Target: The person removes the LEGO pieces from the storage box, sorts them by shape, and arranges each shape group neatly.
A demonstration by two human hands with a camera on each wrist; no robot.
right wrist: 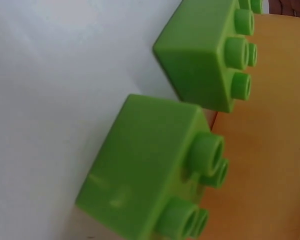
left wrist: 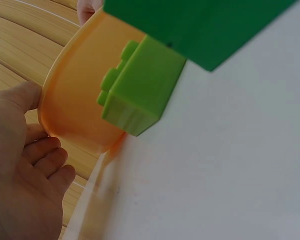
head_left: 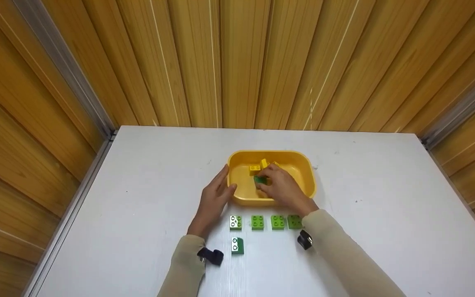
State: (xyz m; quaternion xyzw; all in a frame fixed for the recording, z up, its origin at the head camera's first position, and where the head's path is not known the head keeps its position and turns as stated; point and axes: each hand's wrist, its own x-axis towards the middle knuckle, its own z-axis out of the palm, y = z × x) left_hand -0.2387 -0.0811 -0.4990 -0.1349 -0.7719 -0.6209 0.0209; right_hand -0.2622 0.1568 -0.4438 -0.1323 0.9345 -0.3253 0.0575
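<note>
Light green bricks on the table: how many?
4, in a row on the near side of the yellow tray: leftmost brick, second brick, third brick and rightmost brick, next to the right sleeve. The sleeve may hide more.

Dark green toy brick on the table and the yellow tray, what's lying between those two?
The row's leftmost light green toy brick lies between the dark green toy brick and the yellow tray, as the head view shows.
</note>
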